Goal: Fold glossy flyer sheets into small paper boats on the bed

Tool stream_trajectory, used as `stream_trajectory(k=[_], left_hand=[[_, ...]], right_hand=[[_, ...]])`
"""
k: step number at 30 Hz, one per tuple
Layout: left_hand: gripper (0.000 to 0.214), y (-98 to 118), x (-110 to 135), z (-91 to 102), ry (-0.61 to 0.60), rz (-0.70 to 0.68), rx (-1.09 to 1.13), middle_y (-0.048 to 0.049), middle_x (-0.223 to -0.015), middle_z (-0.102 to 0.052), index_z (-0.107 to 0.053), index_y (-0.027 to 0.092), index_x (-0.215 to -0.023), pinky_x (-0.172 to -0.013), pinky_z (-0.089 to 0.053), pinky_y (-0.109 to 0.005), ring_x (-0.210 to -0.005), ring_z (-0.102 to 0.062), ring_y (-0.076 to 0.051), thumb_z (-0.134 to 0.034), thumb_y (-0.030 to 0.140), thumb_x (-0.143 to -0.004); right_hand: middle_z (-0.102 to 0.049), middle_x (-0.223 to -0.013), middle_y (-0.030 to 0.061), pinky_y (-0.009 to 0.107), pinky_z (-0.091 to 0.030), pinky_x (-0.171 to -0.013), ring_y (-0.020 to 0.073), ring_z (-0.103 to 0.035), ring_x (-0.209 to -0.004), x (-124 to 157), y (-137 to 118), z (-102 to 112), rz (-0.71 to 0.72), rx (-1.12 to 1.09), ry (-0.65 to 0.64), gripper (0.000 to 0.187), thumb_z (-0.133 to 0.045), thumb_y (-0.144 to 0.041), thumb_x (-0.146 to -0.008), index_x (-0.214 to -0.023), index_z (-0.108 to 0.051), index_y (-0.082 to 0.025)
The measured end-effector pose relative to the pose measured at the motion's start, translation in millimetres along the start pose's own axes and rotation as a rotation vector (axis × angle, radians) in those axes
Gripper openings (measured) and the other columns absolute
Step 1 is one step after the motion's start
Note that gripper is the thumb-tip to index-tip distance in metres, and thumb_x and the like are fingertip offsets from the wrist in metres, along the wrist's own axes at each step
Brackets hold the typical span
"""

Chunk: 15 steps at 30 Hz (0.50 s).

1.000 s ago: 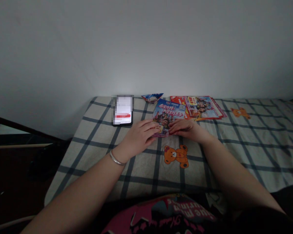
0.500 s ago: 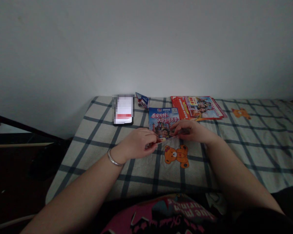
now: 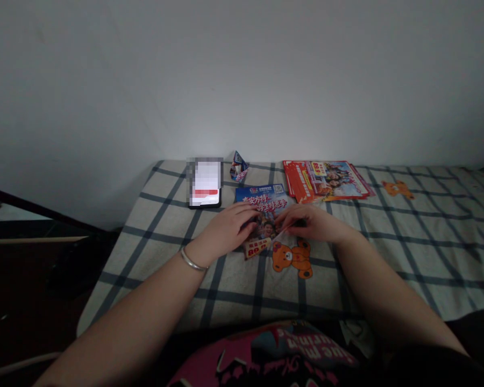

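A blue printed flyer (image 3: 262, 194) with red and white lettering lies on the checked cloth in front of me, its lower right edge lifted and pale underneath. My left hand (image 3: 230, 224) rests on its left side, fingers stretched over the print and thumb apart. At the right edge, my right hand (image 3: 308, 223) pinches the paper between thumb and fingers. Part of the picture is covered by both hands. Behind the flyer stands a small folded paper piece (image 3: 239, 167) with similar print.
A phone (image 3: 206, 180) with a lit screen lies at the back left. Several red flyers (image 3: 326, 180) are stacked at the back right, near the wall (image 3: 266, 80). The checked cloth (image 3: 157, 236) has printed orange bears, and its left edge drops off.
The flyer's lower part, folded up before, now lies opened out toward me. My left hand has shifted from pinching its bottom edge onto its left side. The folded paper piece has turned.
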<state>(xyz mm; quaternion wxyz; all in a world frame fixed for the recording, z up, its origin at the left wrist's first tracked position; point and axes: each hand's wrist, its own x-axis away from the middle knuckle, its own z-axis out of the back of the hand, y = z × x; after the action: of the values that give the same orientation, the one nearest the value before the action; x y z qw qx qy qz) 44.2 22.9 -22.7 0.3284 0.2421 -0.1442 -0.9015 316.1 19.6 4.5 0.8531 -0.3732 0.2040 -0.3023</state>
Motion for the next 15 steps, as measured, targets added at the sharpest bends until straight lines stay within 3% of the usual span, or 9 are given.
stream_trajectory(k=[3,6,8,10,11,13,15], left_hand=[[0.036,-0.4,1.2,2.0,-0.036,-0.017,0.087,-0.0117,-0.128,-0.064,-0.064,0.015,-0.118,-0.111,-0.041,-0.051,-0.13,-0.051,-0.025,-0.04,0.035,-0.101],[0.052,-0.9,5.0,4.5,-0.042,0.0,0.323,-0.0096,-0.127,-0.066,-0.063,0.02,-0.124,-0.112,-0.039,-0.052,-0.132,-0.05,-0.024,-0.021,0.045,-0.105],[0.069,-2.1,7.9,4.1,0.019,0.081,0.511,-0.0117,-0.128,-0.064,-0.06,0.019,-0.128,-0.108,-0.043,-0.049,-0.125,-0.056,-0.024,-0.005,0.052,-0.103],[0.074,-3.0,9.4,2.5,0.07,0.169,0.603,-0.0113,-0.128,-0.064,-0.059,0.02,-0.129,-0.104,-0.047,-0.045,-0.119,-0.06,-0.024,-0.001,0.056,-0.101],[0.07,-2.8,9.3,1.7,0.087,0.225,0.594,-0.0107,-0.127,-0.065,-0.057,0.02,-0.13,-0.103,-0.048,-0.044,-0.119,-0.061,-0.024,-0.004,0.057,-0.101],[0.052,-0.8,7.6,0.2,0.079,0.317,0.483,-0.0115,-0.126,-0.064,-0.052,0.018,-0.132,-0.1,-0.05,-0.044,-0.114,-0.062,-0.025,-0.029,0.053,-0.101],[0.051,2.5,5.1,-1.1,0.082,0.353,0.356,-0.0138,-0.13,-0.061,-0.042,0.016,-0.139,-0.099,-0.051,-0.044,-0.112,-0.063,-0.026,-0.048,0.042,-0.096]], right_hand=[[-0.076,-0.1,0.0049,0.033,-0.055,-0.081,0.0174,-0.069,-0.088,3.3,0.5,-1.3,-0.154,-0.004,0.017,0.019,-0.062,-0.029,-0.088,-0.102,-0.073,-0.021],[-0.077,-0.098,0.0031,0.032,-0.056,-0.078,0.019,-0.07,-0.085,7.2,3.5,-2.8,-0.28,-0.08,0.036,0.027,-0.062,-0.035,-0.087,-0.108,-0.071,-0.021],[-0.076,-0.102,0.0027,0.034,-0.057,-0.08,0.0206,-0.071,-0.088,8.2,5.4,-3.7,-0.319,-0.101,0.049,0.029,-0.062,-0.038,-0.087,-0.109,-0.071,-0.022],[-0.076,-0.104,0.0031,0.035,-0.057,-0.082,0.0219,-0.071,-0.089,7.4,6.1,-3.8,-0.358,-0.074,0.068,0.029,-0.061,-0.039,-0.087,-0.108,-0.071,-0.022],[-0.076,-0.103,0.0034,0.035,-0.056,-0.081,0.0224,-0.071,-0.089,6.5,5.7,-3.6,-0.385,-0.046,0.077,0.028,-0.061,-0.039,-0.087,-0.107,-0.071,-0.023],[-0.076,-0.099,0.0038,0.035,-0.056,-0.079,0.0233,-0.07,-0.087,3.8,3.7,-2.8,-0.444,0.025,0.096,0.026,-0.062,-0.039,-0.087,-0.104,-0.072,-0.023],[-0.076,-0.092,0.0045,0.034,-0.055,-0.073,0.0237,-0.07,-0.082,0.7,0.4,-2.1,-0.503,0.092,0.106,0.024,-0.062,-0.039,-0.087,-0.101,-0.073,-0.022]])
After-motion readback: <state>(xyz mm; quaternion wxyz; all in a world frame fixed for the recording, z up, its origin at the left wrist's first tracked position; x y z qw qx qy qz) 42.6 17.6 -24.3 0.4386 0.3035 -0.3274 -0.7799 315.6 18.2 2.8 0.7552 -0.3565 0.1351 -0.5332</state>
